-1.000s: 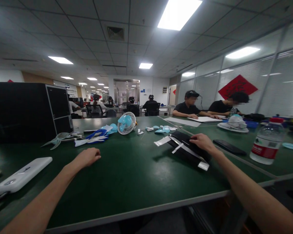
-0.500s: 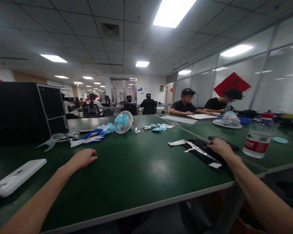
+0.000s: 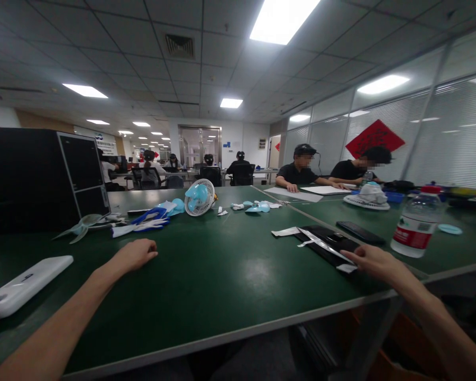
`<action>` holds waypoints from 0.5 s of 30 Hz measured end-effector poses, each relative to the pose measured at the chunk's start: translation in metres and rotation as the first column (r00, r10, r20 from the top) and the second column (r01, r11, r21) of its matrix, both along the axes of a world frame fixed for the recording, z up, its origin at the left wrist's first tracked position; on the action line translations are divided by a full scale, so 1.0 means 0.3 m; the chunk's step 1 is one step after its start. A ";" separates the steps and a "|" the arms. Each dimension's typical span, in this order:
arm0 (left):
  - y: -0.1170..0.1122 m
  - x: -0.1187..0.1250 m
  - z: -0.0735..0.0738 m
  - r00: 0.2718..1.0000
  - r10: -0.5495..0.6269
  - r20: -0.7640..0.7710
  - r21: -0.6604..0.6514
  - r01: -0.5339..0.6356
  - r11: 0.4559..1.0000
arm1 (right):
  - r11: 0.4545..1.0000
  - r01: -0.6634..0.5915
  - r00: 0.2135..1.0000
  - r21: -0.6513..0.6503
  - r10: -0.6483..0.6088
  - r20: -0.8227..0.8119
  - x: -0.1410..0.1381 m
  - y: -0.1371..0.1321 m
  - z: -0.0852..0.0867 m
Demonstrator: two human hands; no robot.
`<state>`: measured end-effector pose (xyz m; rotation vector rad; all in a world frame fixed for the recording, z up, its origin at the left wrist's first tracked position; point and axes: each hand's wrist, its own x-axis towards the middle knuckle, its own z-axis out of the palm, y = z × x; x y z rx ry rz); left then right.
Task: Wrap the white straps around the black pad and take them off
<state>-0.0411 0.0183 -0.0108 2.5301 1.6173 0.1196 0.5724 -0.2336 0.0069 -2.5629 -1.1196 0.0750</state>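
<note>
My left hand rests on the green table left of centre, its fingers loosely curled under with nothing in them. My right hand lies palm down near the table's right front edge, fingers stretched out flat. Its fingertips touch the near end of a flat black case, which has white strips across it and a white tab at that end. A white paper slip lies at the case's far end.
A dark phone and a water bottle sit right of the case. A white power bank lies at the near left, before a big black box. Gloves, a small fan and blue parts lie further back. People sit beyond.
My right hand has drawn back towards the front right edge. The black case, lifted a second ago, now lies flat and further right. My left hand has stayed put.
</note>
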 end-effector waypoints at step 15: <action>0.015 0.004 -0.010 0.999 -0.003 -0.033 0.043 0.004 0.999 | 0.859 0.091 0.954 0.504 0.070 -0.291 -0.117 -0.007 0.005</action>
